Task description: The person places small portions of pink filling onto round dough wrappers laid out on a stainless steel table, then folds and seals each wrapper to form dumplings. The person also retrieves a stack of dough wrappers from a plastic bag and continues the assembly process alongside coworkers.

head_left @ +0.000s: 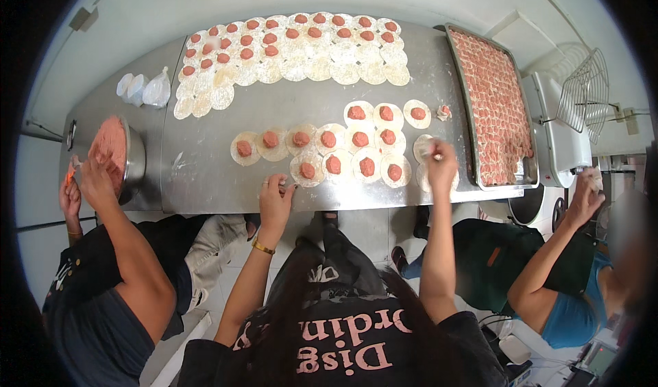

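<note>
My left hand hovers at the table's front edge, its fingers loosely apart and holding nothing that shows. My right hand, its fingers drawn together, is over pale round dough wrappers at the right end of the near group. A small pale bit shows at its fingertips, too blurred to name. Between my hands lie several wrappers, each topped with a pink lump of meat filling. Past my right hand are a lone filled wrapper and a small gathered dumpling.
A large tray packed with dumplings stands at the right. Overlapping wrappers line the far side, many with filling. At the left, a co-worker's hand is at a metal bowl of pink filling. Another co-worker's hand is raised at the right.
</note>
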The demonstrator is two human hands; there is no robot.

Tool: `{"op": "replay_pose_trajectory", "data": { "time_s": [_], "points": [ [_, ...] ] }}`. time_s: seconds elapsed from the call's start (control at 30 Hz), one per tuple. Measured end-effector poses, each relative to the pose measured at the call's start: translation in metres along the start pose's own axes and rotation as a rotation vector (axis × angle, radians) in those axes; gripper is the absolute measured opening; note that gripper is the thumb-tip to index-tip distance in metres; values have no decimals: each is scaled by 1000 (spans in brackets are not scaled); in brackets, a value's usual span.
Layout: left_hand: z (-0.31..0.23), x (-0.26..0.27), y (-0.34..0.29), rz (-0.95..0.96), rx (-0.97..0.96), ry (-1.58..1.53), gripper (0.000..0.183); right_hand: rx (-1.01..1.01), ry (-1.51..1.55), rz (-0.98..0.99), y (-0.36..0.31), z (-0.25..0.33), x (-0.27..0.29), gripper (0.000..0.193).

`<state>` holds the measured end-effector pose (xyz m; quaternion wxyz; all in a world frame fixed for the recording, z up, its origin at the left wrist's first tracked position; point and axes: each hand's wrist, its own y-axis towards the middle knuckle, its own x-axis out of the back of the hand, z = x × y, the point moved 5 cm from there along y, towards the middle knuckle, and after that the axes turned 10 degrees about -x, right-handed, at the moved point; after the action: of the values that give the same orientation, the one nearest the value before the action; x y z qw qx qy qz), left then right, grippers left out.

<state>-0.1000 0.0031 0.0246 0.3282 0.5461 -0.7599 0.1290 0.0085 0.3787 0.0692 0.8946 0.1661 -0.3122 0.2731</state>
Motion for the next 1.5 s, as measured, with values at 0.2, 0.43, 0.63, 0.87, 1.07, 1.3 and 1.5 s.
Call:
{"op": "replay_pose_trajectory", "data": {
  "time_s": [0.2, 0.43, 0.63, 0.87, 1.07, 1.3, 1.5],
  "points": [
    [-2, -4, 8, 16, 40, 118, 23, -35, -333, -93, 109, -60, 2, 28],
    [-17, -6, 10, 3, 92, 180, 17, -104, -379, -115, 105, -60, 12, 51],
    [-1, -22, 12, -4, 83, 110, 13, -97, -95, -89, 24, -8, 32, 44],
    [16, -41, 4, -76, 484, -1340, 21, -31, 433, 448, -103, 53, -63, 27],
    [-32, -54, -17, 154, 486, -1420, 38, -760, 941, 703, -155, 43, -111, 19],
    [-18, -79, -22, 237, 245, -725, 31, -686, 752, 560, -160, 9, -110, 21],
    [-26, -77, -25, 249, 110, -696, 34, -513, 792, 527, -167, 10, -109, 29]
  ]
}}
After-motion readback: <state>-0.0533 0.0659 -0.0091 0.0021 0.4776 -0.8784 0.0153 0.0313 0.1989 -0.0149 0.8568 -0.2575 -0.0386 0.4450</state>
